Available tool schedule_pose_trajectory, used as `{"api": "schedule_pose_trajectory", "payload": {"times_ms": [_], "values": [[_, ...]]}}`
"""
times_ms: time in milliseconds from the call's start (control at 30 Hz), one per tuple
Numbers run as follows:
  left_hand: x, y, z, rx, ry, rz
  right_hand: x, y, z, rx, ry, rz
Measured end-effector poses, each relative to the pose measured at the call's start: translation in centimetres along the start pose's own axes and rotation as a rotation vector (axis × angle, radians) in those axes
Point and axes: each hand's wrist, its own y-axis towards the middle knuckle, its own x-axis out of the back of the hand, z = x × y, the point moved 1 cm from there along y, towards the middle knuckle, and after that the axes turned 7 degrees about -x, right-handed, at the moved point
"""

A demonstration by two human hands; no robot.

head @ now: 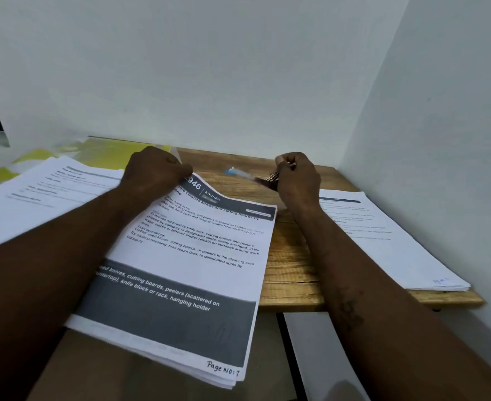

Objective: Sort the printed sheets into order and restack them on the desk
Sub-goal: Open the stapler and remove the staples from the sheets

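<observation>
Head view: I see left hand point(154, 169) fingers curled round top edge of the page-7 stack point(186, 256); right hand point(296, 178) fingers pinching a blurred pen point(238, 172) above the surface point(290, 256).

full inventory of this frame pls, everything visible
middle stack: 1, white printed sheets, top one marked Page No 7, overhangs the desk's near edge
left stack: 1, white, left of it
right stack: 1, white, desk's right end
yellow sheets: yellow, back left, count unclear
pen: 1, clear with blue end, blurred, back of desk
desk: 1, brown wood
walls: white, behind and right
left hand: fingers curled on the middle stack's top edge
right hand: fingers grip the pen
</observation>
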Motion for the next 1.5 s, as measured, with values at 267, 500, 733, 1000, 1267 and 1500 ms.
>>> {"api": "schedule_pose_trajectory", "payload": {"times_ms": [267, 500, 733, 1000, 1267, 1500], "values": [[-0.1, 0.1, 0.9, -0.006, -0.041, -0.002, -0.7, -0.1, -0.6, -0.053, -0.272, 0.11], [-0.4, 0.4, 1.3, 0.062, -0.238, 0.008, -1.0, -0.5, -0.9, 0.031, -0.425, 0.121], [-0.8, 0.6, 1.5, 0.12, -0.387, -0.004, -1.5, -0.7, -0.9, 0.088, -0.384, 0.086], [-0.9, 0.6, 1.5, 0.158, -0.488, -0.015, -0.6, -0.2, -1.5, 0.056, -0.41, 0.018], [-0.9, 0.5, 1.6, 0.152, -0.519, -0.01, -0.5, 0.1, -1.8, 0.044, -0.499, 0.061], [-0.7, 0.5, 1.6, 0.154, -0.595, 0.014, -1.3, -0.1, -2.1, 0.121, -0.563, 0.193]]}}
